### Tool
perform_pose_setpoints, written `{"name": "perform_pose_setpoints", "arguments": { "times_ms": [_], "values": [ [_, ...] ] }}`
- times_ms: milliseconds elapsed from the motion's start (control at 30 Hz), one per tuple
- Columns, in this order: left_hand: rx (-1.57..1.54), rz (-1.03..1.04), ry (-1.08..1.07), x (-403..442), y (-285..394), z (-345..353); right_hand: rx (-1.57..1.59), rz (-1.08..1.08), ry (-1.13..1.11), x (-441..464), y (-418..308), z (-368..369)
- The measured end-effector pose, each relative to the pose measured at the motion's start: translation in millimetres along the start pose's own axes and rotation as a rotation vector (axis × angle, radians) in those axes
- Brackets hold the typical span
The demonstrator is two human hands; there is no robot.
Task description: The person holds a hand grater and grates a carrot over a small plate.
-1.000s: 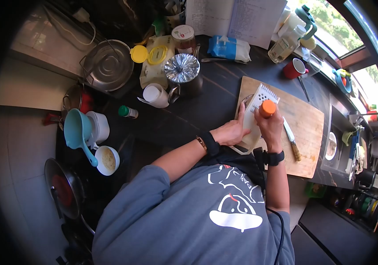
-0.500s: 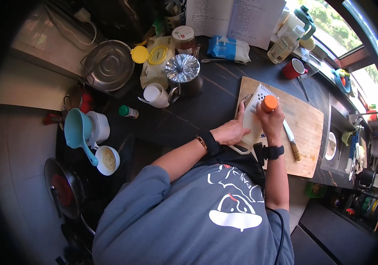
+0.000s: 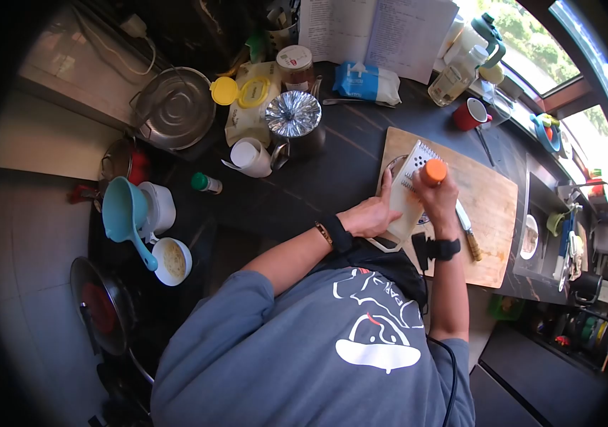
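A flat white grater (image 3: 408, 206) rests at a slant over a bowl, only part of whose rim shows, at the left side of the wooden cutting board (image 3: 492, 213). My left hand (image 3: 371, 213) is closed around the grater and the bowl's edge, thumb and fingers spread along its side. In my right hand (image 3: 439, 198) is a thick orange carrot (image 3: 433, 172), its round end upward, pressed to the grater's face. What lies inside the bowl is hidden by the grater and my hands. A knife (image 3: 470, 236) with a wooden handle lies on the board, right of my right hand.
Left of the board stand a foil-topped metal pot (image 3: 293, 114), a white cup (image 3: 249, 154) and a green-capped small bottle (image 3: 206, 183). A blue wipes pack (image 3: 368, 83) and a red mug (image 3: 471, 114) are behind. The sink (image 3: 542, 245) is at right.
My right hand and the carrot stay on the grater with barely any shift. The camera view has moved slightly. Both hands keep their hold.
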State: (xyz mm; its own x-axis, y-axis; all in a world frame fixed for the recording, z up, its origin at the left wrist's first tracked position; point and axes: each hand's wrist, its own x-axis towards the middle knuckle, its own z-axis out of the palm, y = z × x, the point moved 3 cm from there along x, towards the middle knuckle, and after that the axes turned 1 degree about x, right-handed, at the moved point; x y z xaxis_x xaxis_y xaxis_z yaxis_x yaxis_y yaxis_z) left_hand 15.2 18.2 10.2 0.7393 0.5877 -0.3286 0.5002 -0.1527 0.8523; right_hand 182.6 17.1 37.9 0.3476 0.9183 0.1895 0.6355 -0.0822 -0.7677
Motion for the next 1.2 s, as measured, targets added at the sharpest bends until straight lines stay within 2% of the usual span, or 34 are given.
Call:
{"name": "perform_pose_setpoints", "arguments": {
  "times_ms": [33,233,367,433,500,600,700,800,867,1000,1100,1167,1200],
  "values": [
    [-0.001,-0.025,-0.025,-1,2,-1,0.063,0.073,-0.063,-9,3,5],
    [0.012,-0.009,-0.008,4,-8,7,0.041,-0.097,0.078,1,2,3],
    [-0.006,0.013,0.005,1,-5,3,0.036,-0.081,0.075,4,2,-1],
    [0.001,0.016,0.007,2,-8,5,0.035,0.023,-0.026,-13,3,3],
    [0.003,0.014,0.008,3,-9,6,0.064,0.039,-0.053,-19,-2,2],
    [0.034,0.017,0.014,3,-8,6,0.023,-0.099,0.073,-11,-2,2],
    [0.028,0.033,0.027,3,-10,6,0.021,-0.082,0.140,6,4,-1],
    [-0.001,0.051,0.028,3,-10,5,0.030,-0.063,0.064,-5,1,0],
    [0.033,-0.019,-0.012,2,-6,3,0.078,-0.005,-0.023,-19,-5,0],
    [0.045,0.014,-0.005,2,-7,5,0.014,-0.051,0.074,-9,2,3],
    [0.039,0.036,0.013,3,-9,5,0.050,0.022,0.084,12,13,2],
    [0.022,0.040,0.036,4,-12,6,0.036,-0.060,0.093,5,3,-1],
    [0.020,0.040,0.036,3,-10,4,0.053,-0.001,0.026,-4,3,2]
  ]
}}
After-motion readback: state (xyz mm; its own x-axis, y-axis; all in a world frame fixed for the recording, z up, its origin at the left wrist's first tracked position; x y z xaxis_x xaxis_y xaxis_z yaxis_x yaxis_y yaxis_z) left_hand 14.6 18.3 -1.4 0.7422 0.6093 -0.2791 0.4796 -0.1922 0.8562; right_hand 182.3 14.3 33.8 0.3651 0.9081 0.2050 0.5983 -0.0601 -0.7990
